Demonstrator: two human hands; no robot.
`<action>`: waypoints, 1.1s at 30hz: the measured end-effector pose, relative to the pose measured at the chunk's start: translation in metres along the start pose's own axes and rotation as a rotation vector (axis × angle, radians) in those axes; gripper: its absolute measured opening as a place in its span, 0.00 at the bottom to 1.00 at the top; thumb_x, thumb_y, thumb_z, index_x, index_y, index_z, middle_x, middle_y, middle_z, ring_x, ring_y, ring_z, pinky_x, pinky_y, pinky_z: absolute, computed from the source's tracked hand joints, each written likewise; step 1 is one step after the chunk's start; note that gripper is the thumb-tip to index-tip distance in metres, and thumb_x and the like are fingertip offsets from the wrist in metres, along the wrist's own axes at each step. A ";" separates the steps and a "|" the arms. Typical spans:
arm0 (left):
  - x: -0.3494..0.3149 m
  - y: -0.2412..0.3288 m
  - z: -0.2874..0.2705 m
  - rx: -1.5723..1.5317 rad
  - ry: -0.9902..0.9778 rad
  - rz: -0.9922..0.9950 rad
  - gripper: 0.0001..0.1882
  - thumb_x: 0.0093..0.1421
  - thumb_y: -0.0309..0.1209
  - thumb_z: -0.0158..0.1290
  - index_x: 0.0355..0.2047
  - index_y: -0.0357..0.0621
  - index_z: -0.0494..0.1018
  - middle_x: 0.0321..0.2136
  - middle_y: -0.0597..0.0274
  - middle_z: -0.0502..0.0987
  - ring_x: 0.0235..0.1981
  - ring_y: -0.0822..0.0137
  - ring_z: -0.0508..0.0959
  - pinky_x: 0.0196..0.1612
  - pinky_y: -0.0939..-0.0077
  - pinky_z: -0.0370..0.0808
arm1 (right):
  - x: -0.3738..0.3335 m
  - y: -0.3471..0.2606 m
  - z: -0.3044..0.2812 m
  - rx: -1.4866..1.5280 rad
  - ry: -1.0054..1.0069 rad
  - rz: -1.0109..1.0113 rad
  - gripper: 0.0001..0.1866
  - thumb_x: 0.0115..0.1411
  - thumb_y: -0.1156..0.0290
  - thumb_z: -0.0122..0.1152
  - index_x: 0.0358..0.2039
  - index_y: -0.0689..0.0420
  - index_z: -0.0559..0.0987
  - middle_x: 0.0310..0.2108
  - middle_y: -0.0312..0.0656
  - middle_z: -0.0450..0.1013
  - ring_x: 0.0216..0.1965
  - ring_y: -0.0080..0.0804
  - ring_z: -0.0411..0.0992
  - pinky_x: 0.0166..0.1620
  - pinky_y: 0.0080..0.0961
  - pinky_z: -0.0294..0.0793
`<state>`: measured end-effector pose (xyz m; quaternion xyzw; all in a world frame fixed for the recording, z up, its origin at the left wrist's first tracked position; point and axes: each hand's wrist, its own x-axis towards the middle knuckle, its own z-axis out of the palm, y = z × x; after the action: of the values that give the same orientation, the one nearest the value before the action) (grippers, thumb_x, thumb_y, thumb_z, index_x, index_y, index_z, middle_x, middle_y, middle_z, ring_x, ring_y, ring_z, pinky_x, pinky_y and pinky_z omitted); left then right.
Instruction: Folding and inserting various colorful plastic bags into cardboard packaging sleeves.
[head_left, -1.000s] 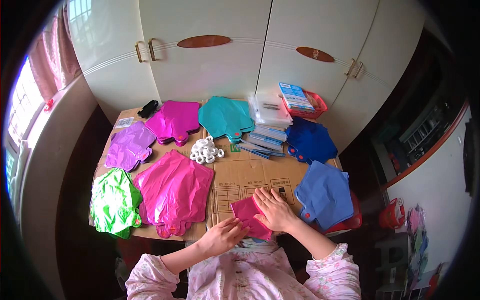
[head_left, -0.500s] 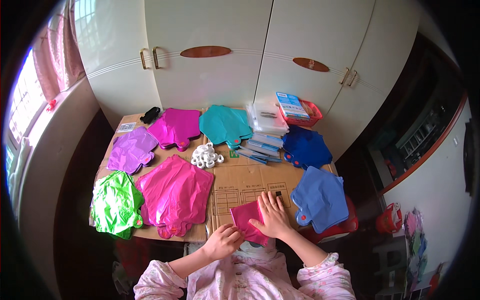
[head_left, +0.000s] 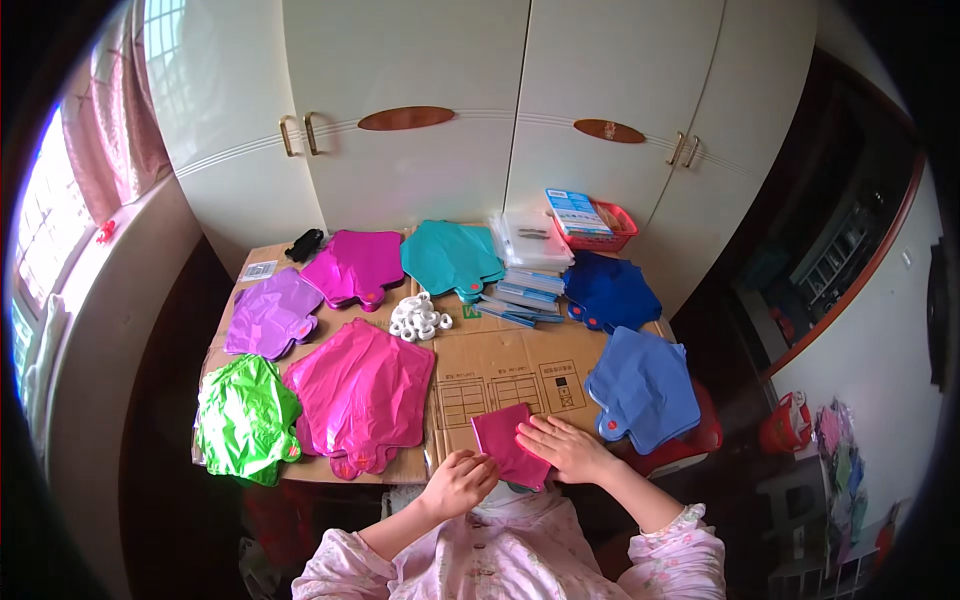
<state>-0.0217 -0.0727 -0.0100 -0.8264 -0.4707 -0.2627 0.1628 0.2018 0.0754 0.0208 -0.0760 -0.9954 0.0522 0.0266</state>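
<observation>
The folded magenta foil sheet (head_left: 505, 432) is around 5 o'clock on the cardboard (head_left: 470, 352), right by the near edge. Right hand (head_left: 567, 449) lies flat over its 3 o'clock side. Left hand's (head_left: 461, 484) fingers are curled at the 8 o'clock edge, can't tell if they're actually pinching. I'd guess it's super light, floppy, kinda slick and creases easily, so grab a folded edge.

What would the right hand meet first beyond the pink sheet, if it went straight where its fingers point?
Across the cardboard, the right hand would probably meet the large pink stack; depth is unclear.
</observation>
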 end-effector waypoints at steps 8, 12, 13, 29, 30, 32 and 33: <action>-0.022 0.004 -0.012 -0.174 0.082 -0.164 0.07 0.47 0.28 0.60 0.29 0.44 0.78 0.22 0.66 0.76 0.25 0.67 0.77 0.34 0.73 0.73 | 0.000 -0.029 0.007 0.188 0.372 -0.023 0.27 0.43 0.82 0.61 0.48 0.53 0.77 0.48 0.35 0.74 0.54 0.37 0.69 0.55 0.35 0.67; -0.001 -0.004 -0.050 -0.580 0.279 -0.500 0.07 0.50 0.26 0.63 0.29 0.38 0.78 0.18 0.64 0.74 0.19 0.66 0.74 0.23 0.74 0.71 | 0.009 -0.044 -0.010 0.502 0.556 0.244 0.16 0.48 0.76 0.66 0.40 0.55 0.80 0.37 0.39 0.76 0.37 0.33 0.75 0.39 0.27 0.73; -0.002 -0.011 -0.054 -0.741 0.254 -0.619 0.08 0.51 0.28 0.63 0.30 0.37 0.78 0.18 0.66 0.74 0.19 0.70 0.73 0.23 0.76 0.70 | 0.017 -0.049 -0.021 0.611 0.570 0.359 0.15 0.49 0.74 0.68 0.40 0.56 0.80 0.36 0.40 0.76 0.34 0.32 0.76 0.36 0.26 0.74; 0.012 -0.098 -0.042 -1.413 0.147 -1.198 0.08 0.58 0.32 0.59 0.29 0.38 0.80 0.15 0.75 0.71 0.16 0.86 0.64 0.17 0.88 0.59 | 0.094 0.013 -0.044 1.820 0.267 0.463 0.12 0.62 0.68 0.57 0.39 0.63 0.80 0.32 0.36 0.77 0.30 0.20 0.72 0.36 0.18 0.73; 0.014 -0.100 -0.042 -1.410 0.151 -1.182 0.08 0.58 0.31 0.59 0.29 0.38 0.80 0.15 0.75 0.71 0.16 0.86 0.64 0.17 0.88 0.59 | 0.095 0.019 -0.040 1.788 0.251 0.453 0.11 0.62 0.69 0.57 0.40 0.63 0.80 0.32 0.36 0.77 0.31 0.19 0.73 0.36 0.18 0.73; 0.015 -0.102 -0.040 -1.390 0.169 -1.160 0.07 0.58 0.30 0.59 0.29 0.38 0.80 0.15 0.75 0.71 0.16 0.87 0.63 0.17 0.88 0.59 | 0.101 0.022 -0.040 1.763 0.254 0.466 0.11 0.62 0.71 0.58 0.41 0.64 0.80 0.33 0.36 0.77 0.32 0.18 0.73 0.37 0.17 0.73; 0.013 -0.103 -0.038 -1.369 0.185 -1.155 0.07 0.58 0.30 0.60 0.30 0.38 0.80 0.15 0.75 0.71 0.16 0.87 0.63 0.17 0.88 0.59 | 0.108 0.018 -0.045 1.770 0.271 0.484 0.10 0.62 0.72 0.58 0.41 0.64 0.79 0.33 0.36 0.77 0.33 0.18 0.73 0.38 0.17 0.73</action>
<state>-0.1161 -0.0312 0.0308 -0.3529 -0.5381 -0.5920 -0.4853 0.1011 0.1142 0.0687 -0.2391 -0.5381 0.7881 0.1793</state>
